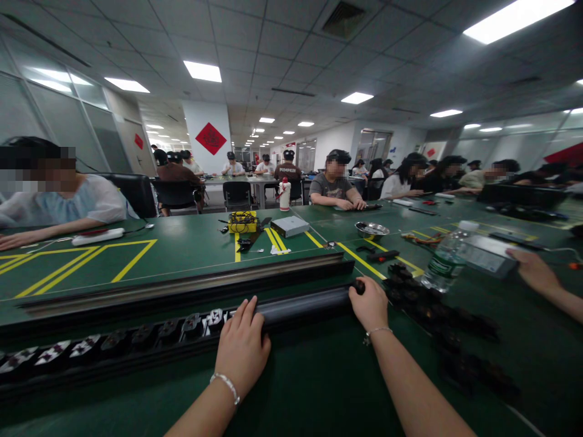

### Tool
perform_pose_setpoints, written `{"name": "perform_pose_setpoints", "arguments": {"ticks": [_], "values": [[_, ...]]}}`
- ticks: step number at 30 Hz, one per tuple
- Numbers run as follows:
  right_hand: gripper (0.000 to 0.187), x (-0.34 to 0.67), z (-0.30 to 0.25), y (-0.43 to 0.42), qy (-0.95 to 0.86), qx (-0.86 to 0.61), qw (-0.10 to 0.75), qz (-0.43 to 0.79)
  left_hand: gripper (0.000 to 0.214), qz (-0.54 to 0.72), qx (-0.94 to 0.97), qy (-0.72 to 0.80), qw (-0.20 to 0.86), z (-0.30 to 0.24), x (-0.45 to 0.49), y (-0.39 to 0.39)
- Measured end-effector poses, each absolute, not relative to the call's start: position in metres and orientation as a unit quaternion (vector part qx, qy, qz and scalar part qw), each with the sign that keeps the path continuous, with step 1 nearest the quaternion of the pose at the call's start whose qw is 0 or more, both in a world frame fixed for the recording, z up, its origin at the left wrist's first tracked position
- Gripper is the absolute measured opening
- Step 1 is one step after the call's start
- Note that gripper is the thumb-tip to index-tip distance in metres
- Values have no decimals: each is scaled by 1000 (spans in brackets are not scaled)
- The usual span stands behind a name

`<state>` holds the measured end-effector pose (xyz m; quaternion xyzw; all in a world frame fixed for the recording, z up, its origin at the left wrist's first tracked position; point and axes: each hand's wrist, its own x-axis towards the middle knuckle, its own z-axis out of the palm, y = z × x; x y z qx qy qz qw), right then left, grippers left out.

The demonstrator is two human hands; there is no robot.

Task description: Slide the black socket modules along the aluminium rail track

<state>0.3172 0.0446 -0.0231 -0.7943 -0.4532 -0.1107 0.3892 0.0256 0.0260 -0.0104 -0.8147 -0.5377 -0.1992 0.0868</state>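
A green tabletop [319,388] striped with yellow tape [135,261] stretches under ceiling lights [201,71], a red sign [211,138] at eleven o'clock, a water bottle [445,262] at two. The long black channel [307,304] runs from ten o'clock to just past twelve, partly glinting pieces [116,341] along its left stretch, the right smooth; the left hand [243,343] lies over it, clamped or not I cannot tell, and the right hand [371,304] is closed round a dark piece [360,286] at its right end.

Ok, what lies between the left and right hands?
The head view shows a smooth stretch of the long black bar between the left hand and the right hand.
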Motion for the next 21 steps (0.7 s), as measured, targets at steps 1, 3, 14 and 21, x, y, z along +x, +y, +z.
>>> {"name": "perform_pose_setpoints", "arguments": {"ticks": [1, 3, 14, 21], "values": [[32, 318, -23, 45, -454, -794, 389, -110, 21, -200, -815, -537, 87, -10, 25, 26], [33, 319, -24, 45, -454, -793, 390, -110, 21, -201, -816, -535, 87, -10, 25, 26], [36, 323, -30, 47, -452, -779, 415, -128, 20, -201, -814, -539, 87, -11, 26, 25], [37, 322, -27, 45, -448, -772, 436, -114, 20, -204, -815, -535, 90, -10, 25, 25]]}}
